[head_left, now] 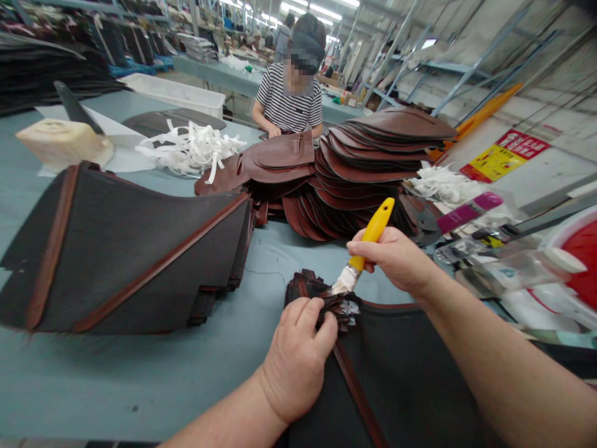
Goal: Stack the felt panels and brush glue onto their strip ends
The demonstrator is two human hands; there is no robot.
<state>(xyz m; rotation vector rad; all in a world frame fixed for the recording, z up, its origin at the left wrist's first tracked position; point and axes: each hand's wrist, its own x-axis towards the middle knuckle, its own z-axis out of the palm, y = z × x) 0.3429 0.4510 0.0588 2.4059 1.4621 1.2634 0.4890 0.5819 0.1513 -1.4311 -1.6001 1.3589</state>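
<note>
The left hand (295, 356) is closed in a pinch, thumb and fingers gripping a fanned bundle of dark leather scraps (334, 302) at the bench's (125, 398) near edge, about 12 o'clock from that hand. The bundle lies on the end of a dark leather panel (396, 373) with a brown stripe. The right hand (390, 261) is closed around the yellow handle of a brush (372, 231), and its white-caked bristles (344, 281) sit right at the bundle, at about 2 o'clock from the left hand.

Beyond the hands, at 12 o'clock, is a fanned stack of brown leather pieces (368, 165). A larger stack of dark panels (121, 255) lies at 10 o'clock, and white strips (191, 149) lie beyond it. A red basin (581, 261) sits at 3 o'clock, near a pink-capped tube (469, 211). Across the bench, a co-worker (289, 106) in a striped shirt bends over the work.
</note>
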